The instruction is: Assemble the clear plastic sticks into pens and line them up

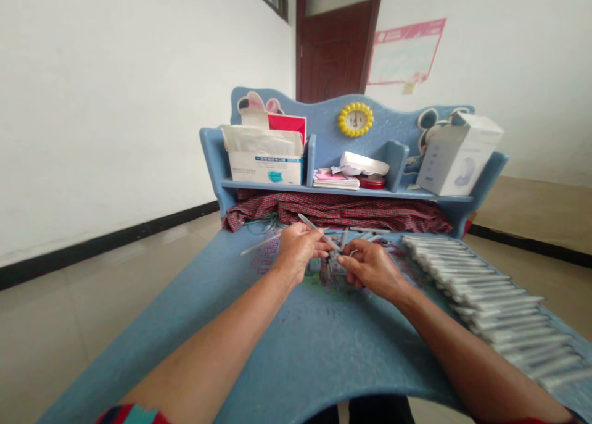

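In the middle of the head view, my left hand (296, 246) is closed around a slim pale pen barrel (330, 241), which slants down to the right. My right hand (374, 267) is pinched at its lower end; any small part between those fingertips is too blurred to name. Behind the hands, several loose pale tubes (369, 230) lie on the blue table (287, 356). Another thin rod (259, 245) rests left of my left hand. Beyond my right forearm, a long row of similar pale pens (490, 300) lies side by side along the table's right part.
A blue shelf (277, 188) rises at the table's back. It bears an open mask box (266, 168), papers (335, 180), a round red tin (372, 182) and a white carton (457, 155). Checked cloth (333, 209) and greenish cords (263, 223) lie beneath it.
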### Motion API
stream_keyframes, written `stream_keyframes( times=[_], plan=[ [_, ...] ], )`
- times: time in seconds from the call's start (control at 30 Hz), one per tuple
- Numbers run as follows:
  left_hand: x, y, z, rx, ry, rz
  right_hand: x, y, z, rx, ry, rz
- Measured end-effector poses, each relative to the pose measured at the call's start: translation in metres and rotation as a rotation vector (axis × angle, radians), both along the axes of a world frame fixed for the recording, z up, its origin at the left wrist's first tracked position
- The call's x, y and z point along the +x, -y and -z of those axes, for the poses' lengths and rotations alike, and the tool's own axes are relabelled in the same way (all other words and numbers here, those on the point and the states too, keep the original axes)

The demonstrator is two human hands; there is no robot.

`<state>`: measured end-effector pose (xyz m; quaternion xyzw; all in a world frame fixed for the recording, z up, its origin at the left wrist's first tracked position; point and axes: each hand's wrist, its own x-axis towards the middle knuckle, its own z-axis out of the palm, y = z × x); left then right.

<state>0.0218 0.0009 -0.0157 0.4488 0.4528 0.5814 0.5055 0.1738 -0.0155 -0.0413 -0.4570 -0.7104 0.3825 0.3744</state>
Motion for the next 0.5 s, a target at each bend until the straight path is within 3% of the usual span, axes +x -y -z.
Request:
stream_keyframes(
  times=[0.5],
  plan=[
    [-0.0005, -0.001, 0.0011, 0.009, -0.017, 0.012, -0.0005, 0.0015, -0.0013, -0.047, -0.003, -0.045]
  ],
)
